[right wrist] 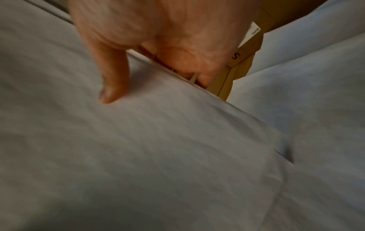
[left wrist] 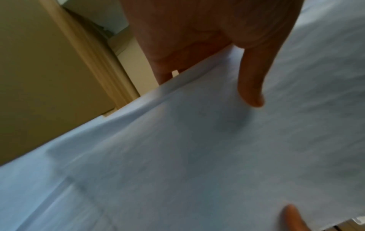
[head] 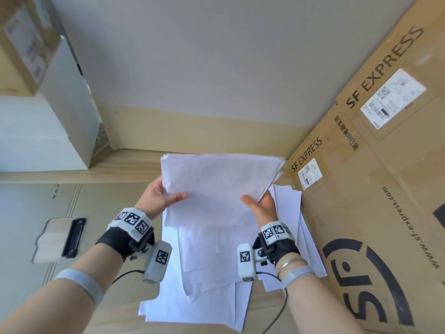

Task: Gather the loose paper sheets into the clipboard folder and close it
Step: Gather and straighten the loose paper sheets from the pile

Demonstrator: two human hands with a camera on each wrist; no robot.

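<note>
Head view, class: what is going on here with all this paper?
A person holds a stack of white paper sheets lifted between both hands, the left hand on its left edge and the right hand on its right, thumbs on top. More loose white sheets lie on the surface below. The wooden clipboard with a black clip lies apart to the left, holding no sheets yet.

The big cardboard box [head: 375, 213] walls off my right, its side touching the loose paper sheets [head: 209, 273]. Left of that box, bare worktop [head: 115, 203] lies open between the sheets and the clipboard folder [head: 60, 237]. Beyond them, worktop runs clear to the wall [head: 192, 68].
</note>
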